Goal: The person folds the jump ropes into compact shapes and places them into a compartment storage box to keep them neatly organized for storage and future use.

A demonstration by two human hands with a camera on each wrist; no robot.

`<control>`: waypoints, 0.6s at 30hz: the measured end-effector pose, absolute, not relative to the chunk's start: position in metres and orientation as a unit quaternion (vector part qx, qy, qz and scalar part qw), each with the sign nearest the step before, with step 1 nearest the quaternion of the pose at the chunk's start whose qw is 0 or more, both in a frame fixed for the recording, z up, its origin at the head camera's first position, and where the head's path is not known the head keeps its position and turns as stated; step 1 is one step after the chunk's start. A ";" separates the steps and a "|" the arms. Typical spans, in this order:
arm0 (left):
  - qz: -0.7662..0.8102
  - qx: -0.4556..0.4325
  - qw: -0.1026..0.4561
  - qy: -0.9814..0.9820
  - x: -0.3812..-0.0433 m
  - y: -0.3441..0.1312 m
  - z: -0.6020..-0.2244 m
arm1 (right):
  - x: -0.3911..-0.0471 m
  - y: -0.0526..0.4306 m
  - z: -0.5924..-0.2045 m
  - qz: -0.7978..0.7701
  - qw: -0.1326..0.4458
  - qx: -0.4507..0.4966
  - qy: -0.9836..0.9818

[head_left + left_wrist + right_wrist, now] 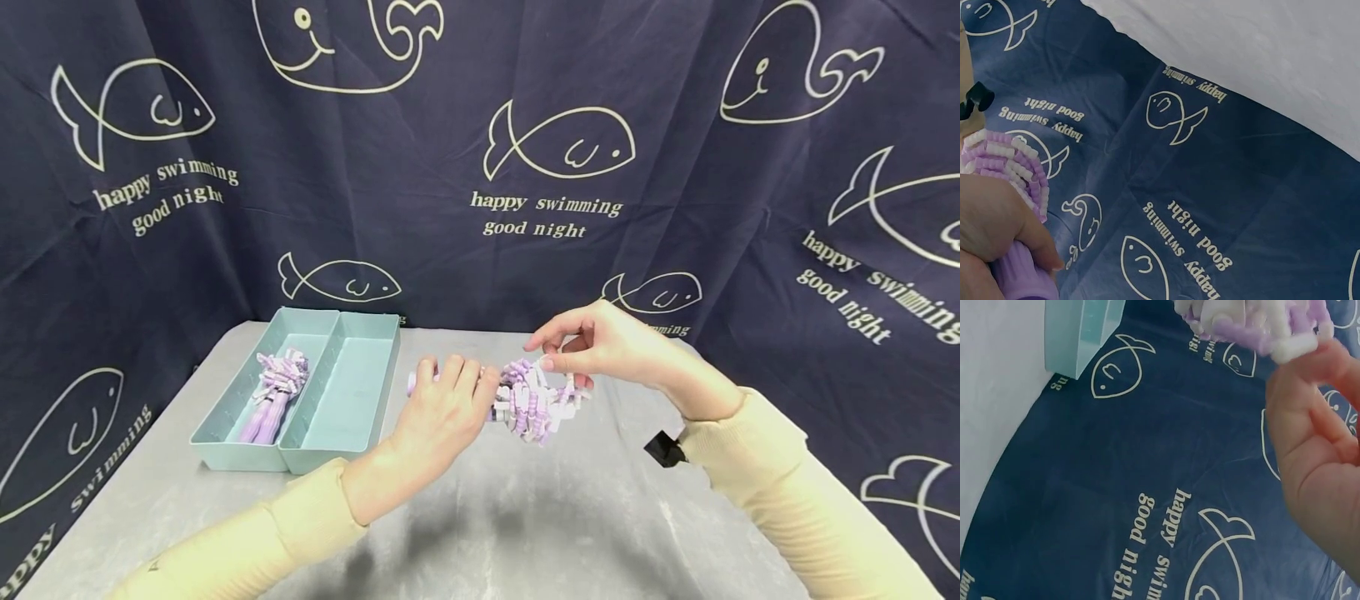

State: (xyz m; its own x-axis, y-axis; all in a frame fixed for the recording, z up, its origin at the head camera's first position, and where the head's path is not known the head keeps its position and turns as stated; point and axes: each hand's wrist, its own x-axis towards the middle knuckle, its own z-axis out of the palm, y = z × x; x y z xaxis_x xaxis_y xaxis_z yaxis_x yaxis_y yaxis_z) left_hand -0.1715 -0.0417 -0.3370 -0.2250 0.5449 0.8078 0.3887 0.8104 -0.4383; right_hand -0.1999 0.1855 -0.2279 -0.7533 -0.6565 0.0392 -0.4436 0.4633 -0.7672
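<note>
My left hand grips the purple handles of a beaded jump rope, held up over the table. Its purple and white beaded cord is bundled in loops beyond the thumb side of that hand. From the right, my right hand pinches a beaded loop between thumb and fingertips. White and purple beads show right at these fingertips in the right wrist view. A second jump rope, bundled with its purple handles toward me, lies in the left compartment of a teal tray.
The teal tray stands at the left of the grey table, its right compartment bare. A navy curtain with fish and whale drawings hangs behind and around the table. A black piece hangs at the right sleeve cuff.
</note>
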 end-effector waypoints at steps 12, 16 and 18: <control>0.074 -0.335 0.493 -0.799 -0.166 -0.044 -0.327 | -0.201 0.180 -0.233 -0.359 0.138 -0.450 0.806; 0.073 -0.347 0.487 -0.798 -0.165 -0.045 -0.328 | -0.201 0.175 -0.236 -0.345 0.118 -0.461 0.809; 0.068 -0.348 0.486 -0.799 -0.165 -0.045 -0.329 | -0.200 0.175 -0.238 -0.322 0.078 -0.477 0.814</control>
State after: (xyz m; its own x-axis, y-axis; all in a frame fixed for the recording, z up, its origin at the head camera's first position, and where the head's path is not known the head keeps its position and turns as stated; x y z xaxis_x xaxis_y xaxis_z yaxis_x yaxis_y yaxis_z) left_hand -0.1650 -0.0450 -0.3292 -0.2853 0.6219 0.7293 0.4888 0.7489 -0.4474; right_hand -0.2004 0.1745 -0.2381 -0.5326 -0.8271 0.1796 -0.7264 0.3377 -0.5986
